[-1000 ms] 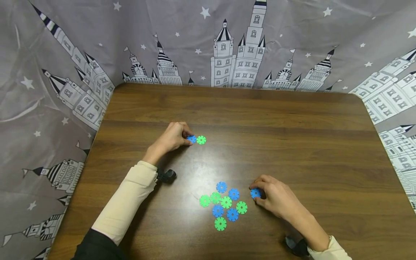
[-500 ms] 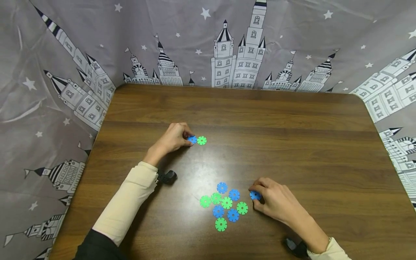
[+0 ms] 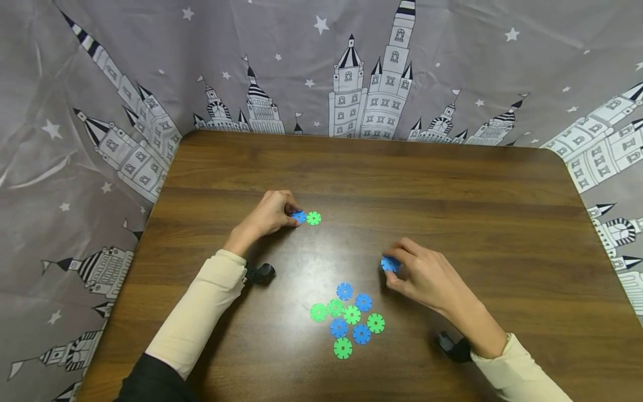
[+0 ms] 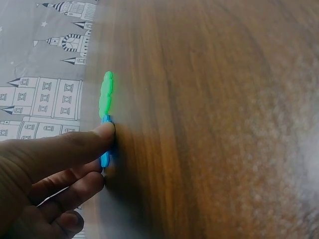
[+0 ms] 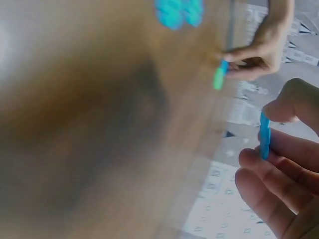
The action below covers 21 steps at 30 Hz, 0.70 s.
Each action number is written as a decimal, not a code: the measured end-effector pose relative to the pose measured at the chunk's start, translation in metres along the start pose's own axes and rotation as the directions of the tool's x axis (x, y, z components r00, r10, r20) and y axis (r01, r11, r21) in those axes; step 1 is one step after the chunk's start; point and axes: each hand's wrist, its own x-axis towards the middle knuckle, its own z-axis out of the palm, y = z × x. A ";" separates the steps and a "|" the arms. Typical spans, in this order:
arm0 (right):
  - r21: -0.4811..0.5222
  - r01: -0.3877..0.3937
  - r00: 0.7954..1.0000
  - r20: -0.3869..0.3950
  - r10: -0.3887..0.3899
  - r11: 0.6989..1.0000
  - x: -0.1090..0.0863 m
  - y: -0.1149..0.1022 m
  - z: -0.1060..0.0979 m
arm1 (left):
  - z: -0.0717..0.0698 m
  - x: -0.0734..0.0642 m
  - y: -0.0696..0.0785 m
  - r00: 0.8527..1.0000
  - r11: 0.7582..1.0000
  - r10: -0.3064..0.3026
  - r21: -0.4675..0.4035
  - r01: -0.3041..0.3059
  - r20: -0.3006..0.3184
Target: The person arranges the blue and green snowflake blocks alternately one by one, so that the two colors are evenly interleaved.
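Note:
Toward the left of the table, my left hand [image 3: 271,213] pinches a blue notched disc [image 3: 300,216] between thumb and fingers. A green notched disc [image 3: 313,218] adjoins its right side, and in the left wrist view the green disc [image 4: 106,93] runs straight on from the blue one [image 4: 105,158]. My right hand [image 3: 424,273] holds another blue disc [image 3: 389,264] by its edges. In the right wrist view that blue disc [image 5: 264,135] shows edge-on, raised off the table, between thumb and fingers.
Several loose blue and green discs lie in a cluster near the table's front middle, among them a green disc [image 3: 343,348] and a blue disc [image 3: 344,291]. The wooden table [image 3: 452,184] meets a grey castle-print cloth [image 3: 291,33] at its back and sides.
My right hand has lifted its blue disc and carried it away from me, farther from the cluster. The left hand and its joined pair stay in place.

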 end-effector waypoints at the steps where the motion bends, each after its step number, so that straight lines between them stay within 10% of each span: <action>1: -0.003 0.012 1.000 -0.014 -0.012 1.000 0.009 0.001 -0.002 | 0.000 0.000 0.000 1.000 1.000 -0.004 0.002 0.004 0.003; 12: -0.074 0.045 0.999 0.032 -0.043 0.996 0.101 0.014 0.020 | 0.001 -0.001 0.003 1.000 1.000 0.009 -0.004 -0.009 0.003; 21: -0.129 -0.079 0.979 0.178 0.101 0.988 0.128 0.032 0.060 | 0.001 -0.002 0.002 1.000 1.000 0.026 -0.008 -0.026 -0.014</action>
